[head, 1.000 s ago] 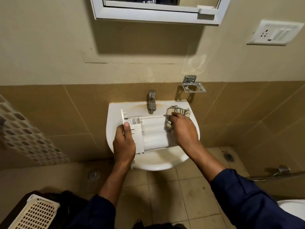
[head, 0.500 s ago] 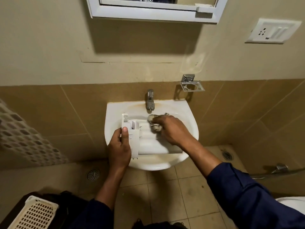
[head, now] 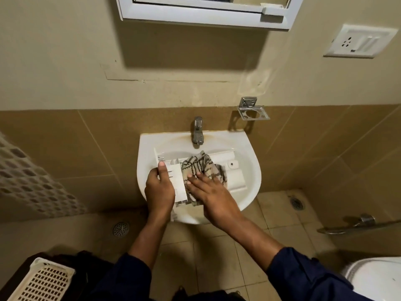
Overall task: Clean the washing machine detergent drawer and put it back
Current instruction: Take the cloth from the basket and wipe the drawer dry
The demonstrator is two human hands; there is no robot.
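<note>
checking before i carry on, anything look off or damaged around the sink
Nothing looks damaged. The detergent drawer lies across the sink, left hand steadying it, right hand pressing the cloth inside.

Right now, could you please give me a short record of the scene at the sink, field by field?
place: white ceramic wall sink under a metal tap
work piece: white plastic detergent drawer lying across the sink basin
left hand: grips the drawer's front end, thumb on top
right hand: flat, fingers spread, pressing the cloth into the drawer
cloth: beige rag with dark zigzag pattern, spread over the drawer's middle
tap: no water visible
task stage: wiping; drawer not yet put back
</note>
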